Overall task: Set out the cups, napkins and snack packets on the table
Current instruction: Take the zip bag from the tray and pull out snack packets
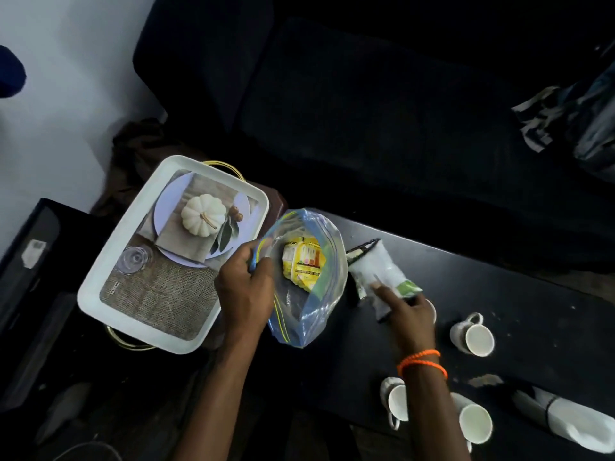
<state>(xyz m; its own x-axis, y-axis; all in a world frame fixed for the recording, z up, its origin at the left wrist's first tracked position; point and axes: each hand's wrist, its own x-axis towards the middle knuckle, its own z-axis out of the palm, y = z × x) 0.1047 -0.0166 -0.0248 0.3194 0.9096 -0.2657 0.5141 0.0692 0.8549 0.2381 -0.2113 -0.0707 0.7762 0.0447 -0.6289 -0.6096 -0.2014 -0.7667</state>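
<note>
Clear plastic crinkles under your right hand [404, 306]: that grip is closed around a white snack packet [379, 274] with a green corner, held low over the dark counter [499, 271], though you cannot tell from here whether the packet already touches the surface. Your left hand [244, 284] has its grip pinched shut on the blue rim of a zip-top bag [307, 314], holding its mouth open. The bag sits between your two grips, just beside the held packet.

Inside the bag, below your left fingers, a yellow snack packet [301, 266] lies waiting, with something green tucked beside it. That one is still to come out.

Outward from your right grip, toward you, three white mugs are on the counter: one mug [472, 336] just past your right wrist, another mug [397, 400] beside your right forearm, and a third mug [474, 420] on its other side. A fourth may sit under your right hand, mostly hidden. Farther out, at the counter's near corner, lies a white rolled bundle [579, 422], possibly the napkins, not yet spread.

Beyond your left grip, the white tray [113, 247] with the pumpkin print carries nothing loose.

So I judge the cups largely placed, the snack packets midway, and the napkins still to do.
</note>
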